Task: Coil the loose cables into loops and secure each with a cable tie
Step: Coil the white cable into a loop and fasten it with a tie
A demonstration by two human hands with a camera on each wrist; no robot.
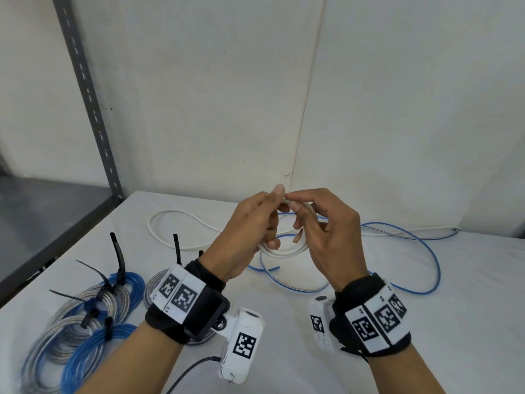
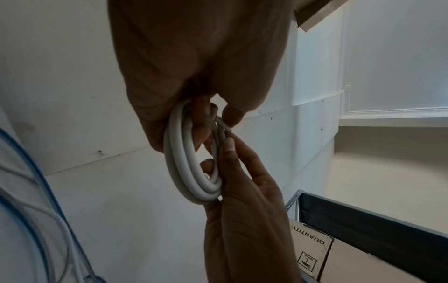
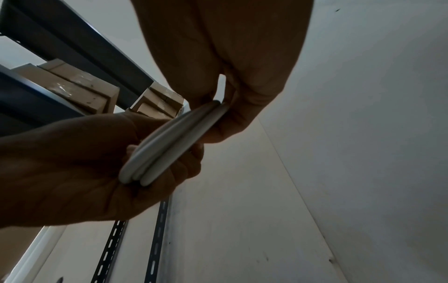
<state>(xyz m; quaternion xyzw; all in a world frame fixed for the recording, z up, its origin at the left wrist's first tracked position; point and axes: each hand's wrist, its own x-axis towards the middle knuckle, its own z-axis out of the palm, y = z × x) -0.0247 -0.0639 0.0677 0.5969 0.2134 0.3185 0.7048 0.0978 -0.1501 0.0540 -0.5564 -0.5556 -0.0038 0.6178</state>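
Observation:
I hold a small coil of white cable in the air above the white table, both hands on it. My left hand grips the coil's left side with fingers curled through the loops. My right hand pinches the strands at the top, fingertips meeting the left thumb. In the left wrist view the coil shows about three turns between the left hand and the right hand. The right wrist view shows the coil edge-on between the right hand and the left hand. The white cable's free length lies looped on the table.
A loose blue cable sprawls over the table's right half. Several tied blue and clear coils with black cable ties lie at front left. A grey slotted shelf upright stands at left, with cardboard boxes on shelving.

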